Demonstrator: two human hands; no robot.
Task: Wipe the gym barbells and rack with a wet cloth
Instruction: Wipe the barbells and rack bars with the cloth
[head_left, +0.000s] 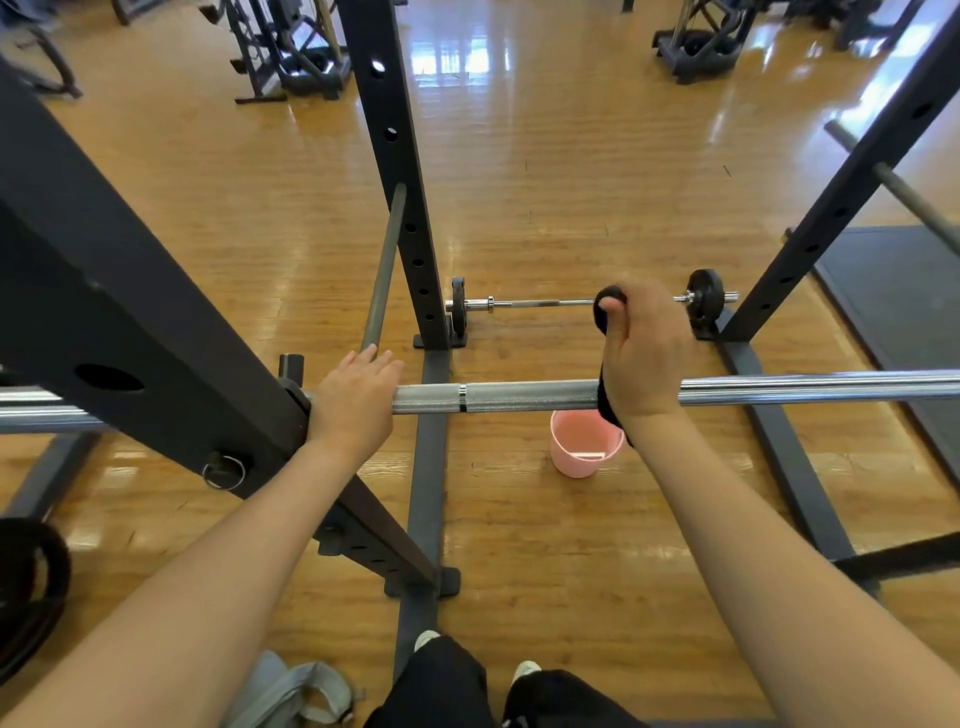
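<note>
Dark-trousered legs nearest, left hand curled over barbell beside black rack, right hand gripping dark cloth wrapped on bar, pink bucket on floor below, small barbell farther off.

Barbell runs off frame on the right; on the left it passes behind the rack upright, collar hidden. Right hand covers most of the black cloth: only strips show above the thumb and under the wrist. Left hand fingertips curl over the far side of the bar, out of sight. Pink bucket top is cut by the bar, contents unreadable. Small barbell on the floor is partly behind the right hand.
</note>
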